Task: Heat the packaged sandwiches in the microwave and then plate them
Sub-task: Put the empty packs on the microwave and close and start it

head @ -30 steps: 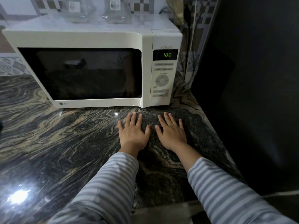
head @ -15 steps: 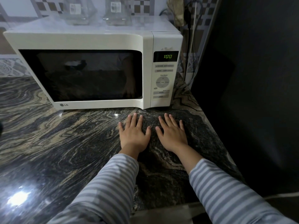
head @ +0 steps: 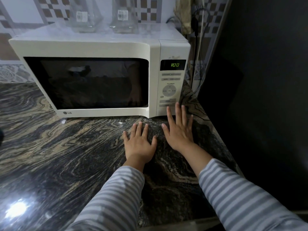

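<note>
Reaching with straight fingers, the right hand [head: 180, 130] nears the lower buttons of the closed microwave [head: 93, 70] showing 1:00, the left hand [head: 140, 144] flat on the bench [head: 58, 155]; sandwiches unseen, presumably inside; next, press start.

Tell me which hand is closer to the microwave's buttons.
The right hand: its fingertips overlap the microwave's control panel, while the left hand lies flat on the counter.

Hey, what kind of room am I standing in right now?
Most likely a home kitchen. A white microwave sits on a dark marbled stone countertop, with patterned wall tiles behind it and glass jars on top of it.
</note>
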Demonstrator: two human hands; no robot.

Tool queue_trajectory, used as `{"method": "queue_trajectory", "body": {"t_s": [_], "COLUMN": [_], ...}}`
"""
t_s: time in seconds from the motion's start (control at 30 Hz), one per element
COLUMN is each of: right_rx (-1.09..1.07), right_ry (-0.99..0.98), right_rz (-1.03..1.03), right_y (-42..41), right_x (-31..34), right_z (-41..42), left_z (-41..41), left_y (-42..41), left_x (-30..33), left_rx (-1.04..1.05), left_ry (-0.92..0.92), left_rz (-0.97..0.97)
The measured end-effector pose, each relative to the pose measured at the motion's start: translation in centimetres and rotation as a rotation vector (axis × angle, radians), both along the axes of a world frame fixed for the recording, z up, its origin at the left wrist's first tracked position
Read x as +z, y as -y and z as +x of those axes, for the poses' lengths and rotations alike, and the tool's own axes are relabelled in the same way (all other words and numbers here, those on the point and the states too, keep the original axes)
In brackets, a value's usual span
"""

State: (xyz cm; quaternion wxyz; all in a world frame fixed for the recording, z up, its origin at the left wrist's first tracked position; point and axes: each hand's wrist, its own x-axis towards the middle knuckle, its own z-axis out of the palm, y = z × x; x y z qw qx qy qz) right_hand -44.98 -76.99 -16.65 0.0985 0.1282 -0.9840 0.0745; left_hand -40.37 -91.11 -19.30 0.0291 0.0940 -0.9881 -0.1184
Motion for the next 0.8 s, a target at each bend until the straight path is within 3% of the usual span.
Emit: {"method": "queue_trajectory", "body": {"t_s": [0.8], "right_rx": [-0.053], "right_ry": [-0.002], "right_rz": [0.070], "right_y": [0.8], "right_x": [1.5], "right_z": [-1.4], "left_z": [-0.2], "left_y": [0.0], "left_x": [0.1], "left_rx": [-0.008], "left_ry": [0.013], "left_rz": [0.006]}}
